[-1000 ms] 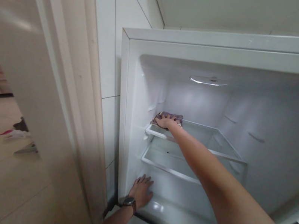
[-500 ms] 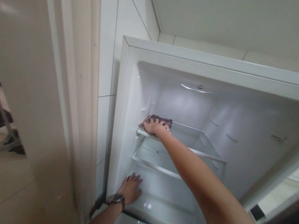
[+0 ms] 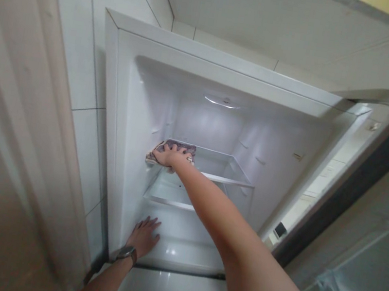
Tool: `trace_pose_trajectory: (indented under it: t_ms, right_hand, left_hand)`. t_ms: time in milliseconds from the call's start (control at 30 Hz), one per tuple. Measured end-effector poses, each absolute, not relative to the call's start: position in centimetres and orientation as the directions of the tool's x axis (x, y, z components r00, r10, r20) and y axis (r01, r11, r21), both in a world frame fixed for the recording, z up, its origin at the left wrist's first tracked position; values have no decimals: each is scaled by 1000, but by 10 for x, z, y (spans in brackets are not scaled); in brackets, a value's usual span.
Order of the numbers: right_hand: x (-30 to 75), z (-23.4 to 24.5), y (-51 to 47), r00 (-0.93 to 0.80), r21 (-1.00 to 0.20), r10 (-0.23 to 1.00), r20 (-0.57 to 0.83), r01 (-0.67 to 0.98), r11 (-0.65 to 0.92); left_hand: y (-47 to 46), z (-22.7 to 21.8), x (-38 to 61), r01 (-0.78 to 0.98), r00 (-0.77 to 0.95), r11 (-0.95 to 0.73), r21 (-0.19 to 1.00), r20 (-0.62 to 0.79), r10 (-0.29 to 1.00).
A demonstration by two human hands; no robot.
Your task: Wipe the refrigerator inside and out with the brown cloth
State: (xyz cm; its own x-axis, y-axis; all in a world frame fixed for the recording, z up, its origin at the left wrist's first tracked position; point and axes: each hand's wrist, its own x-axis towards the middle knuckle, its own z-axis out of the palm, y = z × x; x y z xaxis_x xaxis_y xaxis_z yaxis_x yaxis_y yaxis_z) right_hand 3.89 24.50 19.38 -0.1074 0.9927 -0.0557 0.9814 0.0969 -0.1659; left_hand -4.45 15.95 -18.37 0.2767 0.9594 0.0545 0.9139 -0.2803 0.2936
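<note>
An open white fridge [image 3: 117, 118] stands before me with its inside lit. My right hand [image 3: 169, 155] reaches in and presses a purple-grey cloth [image 3: 178, 146] onto the front left corner of the upper glass shelf [image 3: 226, 175], fingers lying over the cloth. My left hand [image 3: 143, 237], with a watch on the wrist, rests flat with fingers spread on the fridge's floor at the front left. A second glass shelf [image 3: 171, 196] lies below the upper one.
White tiled wall [image 3: 94, 51] runs along the fridge's left side, and a pale door frame [image 3: 14, 137] is at far left. The open fridge door [image 3: 365, 251] with its dark edge and door bins stands at the right. A ceiling lamp [image 3: 223, 102] glows inside.
The view has swung right and tilted, bringing the fridge door into sight. My right hand has drawn the cloth slightly toward the shelf's front left corner. My left hand stays on the fridge floor.
</note>
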Motion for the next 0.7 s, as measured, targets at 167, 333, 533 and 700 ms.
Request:
trace_pose_trajectory:
  t_ms: [167, 333, 533, 700]
  right_hand:
    - [40, 195, 257, -99, -166, 992, -78, 982, 85]
    - [42, 195, 268, -101, -176, 993, -63, 980, 89]
    - [44, 191, 285, -104, -175, 994, -39, 980, 95]
    - [46, 189, 298, -110, -174, 994, -16, 979, 106]
  left_hand:
    - [157, -181, -42, 916, 267, -279, 288, 80, 960]
    - [156, -181, -43, 918, 273, -285, 275, 81, 959]
    - [155, -181, -43, 918, 274, -286, 275, 81, 958]
    - [156, -182, -42, 910, 270, -274, 310, 55, 961]
